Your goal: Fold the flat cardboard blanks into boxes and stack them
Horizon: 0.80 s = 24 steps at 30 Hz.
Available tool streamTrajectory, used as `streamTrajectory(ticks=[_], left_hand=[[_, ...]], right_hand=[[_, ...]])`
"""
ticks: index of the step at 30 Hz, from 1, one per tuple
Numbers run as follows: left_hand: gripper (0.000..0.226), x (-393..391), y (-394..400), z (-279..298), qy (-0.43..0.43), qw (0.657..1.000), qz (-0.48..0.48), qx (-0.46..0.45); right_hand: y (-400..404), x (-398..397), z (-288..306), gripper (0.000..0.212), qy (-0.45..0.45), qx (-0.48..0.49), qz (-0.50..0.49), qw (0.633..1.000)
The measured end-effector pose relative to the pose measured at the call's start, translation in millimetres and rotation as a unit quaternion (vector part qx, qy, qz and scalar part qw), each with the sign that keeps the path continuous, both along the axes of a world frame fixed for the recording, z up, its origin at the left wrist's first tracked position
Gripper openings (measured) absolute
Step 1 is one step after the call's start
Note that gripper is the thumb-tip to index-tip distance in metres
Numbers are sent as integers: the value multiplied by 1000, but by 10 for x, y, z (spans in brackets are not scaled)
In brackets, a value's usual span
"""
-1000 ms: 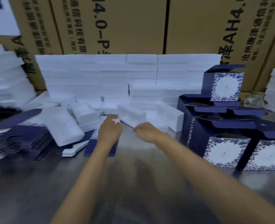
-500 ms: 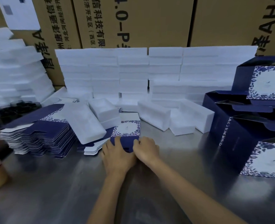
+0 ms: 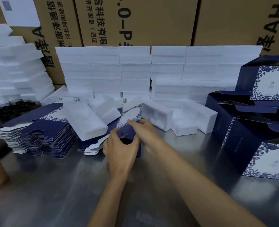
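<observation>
A flat navy cardboard blank with a white floral panel (image 3: 130, 119), pressed to the steel table (image 3: 53, 194) half a second ago, is now raised and pinched by the left hand (image 3: 120, 149) and right hand (image 3: 146, 128); folding is judged begun.

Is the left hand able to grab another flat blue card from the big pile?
Probably yes, but not right now. The stack of flat blanks lies open on its side of the table, nothing covering it. But the left hand is busy gripping the blank being folded with the right hand.

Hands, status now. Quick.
Left hand: curled round the near end of the blue blank.
Right hand: pinching the same blank.
</observation>
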<state>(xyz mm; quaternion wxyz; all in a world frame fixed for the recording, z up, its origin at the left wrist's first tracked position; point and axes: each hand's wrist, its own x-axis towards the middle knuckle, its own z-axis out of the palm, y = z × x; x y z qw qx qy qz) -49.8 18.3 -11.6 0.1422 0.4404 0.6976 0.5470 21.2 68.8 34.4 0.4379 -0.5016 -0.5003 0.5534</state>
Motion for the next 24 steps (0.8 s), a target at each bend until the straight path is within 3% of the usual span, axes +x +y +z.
streamTrajectory(ticks=[2,5,9,13,16,19,21,24], left_hand=[[76,84,-42,36,10,1000,-20,16],[82,160,-85,17,42,998,-43,27],[60,248,-132,-21,133,988,-37,62],[40,269,-131,-34,145,984,-2,107],[55,275,-111,-66,66,994,-32,77],[85,345,-140,-57,-153,972,-177,12],[80,392,-135,-47,-229,941,-250,-3],[63,473,-60,17,-232,931,-279,33]], right_hand=[[58,23,17,11,50,-36,7,998],[82,150,30,12,56,-23,-7,998],[19,504,114,19,49,7,-26,998],[-174,1047,149,16,60,27,-56,996],[-376,1515,87,21,53,45,-47,996],[-546,1926,-45,26,89,48,-40,994],[-617,2106,-157,32,144,49,-41,988],[-663,2212,-305,45,217,62,-64,972]])
